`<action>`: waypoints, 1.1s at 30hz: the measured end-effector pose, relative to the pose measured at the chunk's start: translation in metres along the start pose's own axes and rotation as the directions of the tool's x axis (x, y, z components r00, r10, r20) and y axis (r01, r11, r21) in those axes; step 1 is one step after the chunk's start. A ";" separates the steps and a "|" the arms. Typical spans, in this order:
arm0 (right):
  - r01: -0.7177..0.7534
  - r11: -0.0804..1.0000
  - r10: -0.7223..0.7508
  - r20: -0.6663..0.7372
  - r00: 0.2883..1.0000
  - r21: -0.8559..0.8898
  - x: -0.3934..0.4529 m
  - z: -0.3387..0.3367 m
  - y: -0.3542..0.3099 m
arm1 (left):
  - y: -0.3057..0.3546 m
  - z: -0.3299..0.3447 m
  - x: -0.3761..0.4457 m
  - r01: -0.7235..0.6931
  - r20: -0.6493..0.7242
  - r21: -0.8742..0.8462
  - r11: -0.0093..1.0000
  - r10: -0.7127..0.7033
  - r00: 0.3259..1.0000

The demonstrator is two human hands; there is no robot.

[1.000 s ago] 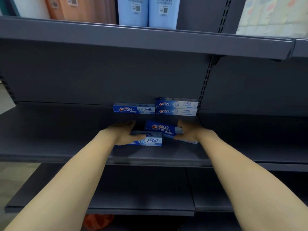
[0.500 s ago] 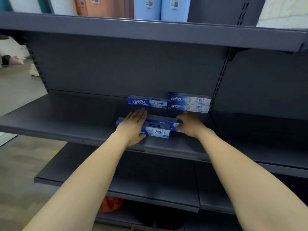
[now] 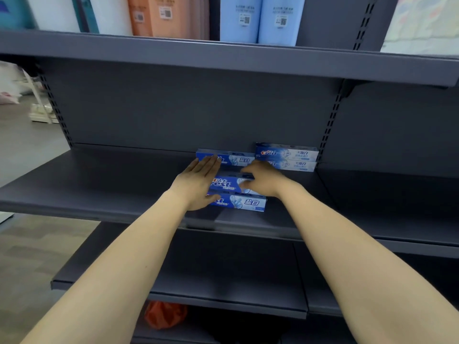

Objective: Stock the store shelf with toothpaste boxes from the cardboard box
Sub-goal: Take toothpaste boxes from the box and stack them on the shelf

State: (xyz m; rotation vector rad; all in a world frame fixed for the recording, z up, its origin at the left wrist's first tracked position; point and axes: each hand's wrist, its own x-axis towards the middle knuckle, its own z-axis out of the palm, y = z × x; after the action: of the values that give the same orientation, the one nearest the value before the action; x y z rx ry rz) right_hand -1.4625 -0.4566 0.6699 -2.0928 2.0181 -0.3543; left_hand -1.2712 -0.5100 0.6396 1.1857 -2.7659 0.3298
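On the dark grey middle shelf (image 3: 111, 184) lie several blue and white toothpaste boxes. At the back, a stack of two boxes (image 3: 288, 157) stands against the rear panel, with a single box (image 3: 236, 158) to its left. In front, one box (image 3: 228, 183) lies on another (image 3: 246, 203). My left hand (image 3: 198, 184) has straight fingers and lies flat against the left ends of the two front boxes. My right hand (image 3: 263, 180) grips the right part of the upper front box with curled fingers. The cardboard box is out of view.
The shelf above (image 3: 223, 55) carries orange (image 3: 159, 16) and light blue packs (image 3: 258, 18). A lower shelf (image 3: 223, 289) juts out under my arms, with an orange object (image 3: 165, 316) beneath it. An upright slotted post (image 3: 330, 127) bounds the bay on the right. Open floor (image 3: 24, 150) lies to the left.
The view has swung down and left. My left hand went from gripping the lower front box to lying flat with straight fingers. The upper front box turned to lie parallel on the lower one.
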 end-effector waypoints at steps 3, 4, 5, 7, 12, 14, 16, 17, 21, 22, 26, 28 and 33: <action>-0.006 0.999 0.005 -0.011 1.000 -0.044 -0.002 0.011 -0.006 | -0.002 0.003 -0.002 -0.014 0.012 0.018 1.000 0.013 1.000; -0.002 0.997 0.000 -0.031 1.000 -0.075 -0.004 0.015 -0.007 | -0.002 0.006 -0.003 -0.007 0.019 0.013 1.000 0.006 1.000; 0.001 0.992 -0.008 -0.052 0.999 -0.128 -0.008 0.019 -0.006 | -0.001 0.008 -0.004 0.003 0.021 0.000 1.000 -0.003 1.000; 0.010 0.959 -0.047 -0.123 0.991 -0.284 -0.015 0.028 -0.004 | 0.001 0.013 -0.004 0.024 0.003 -0.033 0.999 -0.024 1.000; 0.018 0.890 -0.142 -0.241 0.960 -0.455 -0.027 0.058 0.004 | 0.007 0.019 -0.002 0.047 -0.043 -0.047 0.998 -0.049 0.998; 0.014 0.860 -0.179 -0.276 0.944 -0.511 -0.028 0.061 0.008 | 0.008 0.022 0.000 0.052 -0.047 -0.045 0.998 -0.054 0.997; 0.042 0.839 -0.211 -0.253 0.944 -0.542 -0.027 0.060 0.010 | 0.008 0.026 0.001 0.064 -0.056 -0.047 0.997 -0.067 0.996; 0.043 0.836 -0.205 -0.239 0.949 -0.547 -0.026 0.060 0.012 | 0.009 0.028 0.002 0.070 -0.061 -0.046 0.996 -0.073 0.995; 0.021 0.843 -0.162 -0.217 0.963 -0.538 -0.021 0.057 0.011 | 0.011 0.030 0.008 0.105 -0.061 -0.042 0.994 -0.107 0.992; 0.020 0.845 -0.156 -0.210 0.965 -0.535 -0.020 0.056 0.011 | 0.011 0.030 0.009 0.113 -0.059 -0.042 0.993 -0.116 0.992; -0.007 0.846 -0.111 -0.188 0.976 -0.534 -0.009 0.055 0.013 | 0.012 0.033 0.016 0.145 -0.055 -0.055 0.988 -0.148 0.988; -0.033 0.850 -0.079 -0.189 0.979 -0.526 0.000 0.055 0.013 | 0.011 0.033 0.020 0.162 -0.058 -0.076 0.984 -0.166 0.984; -0.057 0.866 -0.034 -0.173 0.984 -0.497 0.024 0.054 0.016 | 0.002 0.040 0.036 0.165 -0.067 -0.081 0.983 -0.171 0.983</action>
State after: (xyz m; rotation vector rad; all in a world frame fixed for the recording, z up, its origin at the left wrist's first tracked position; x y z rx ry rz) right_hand -1.4597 -0.4824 0.6140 -2.4096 2.4355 -0.0018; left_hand -1.2979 -0.5437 0.6077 1.3481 -2.5693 0.2447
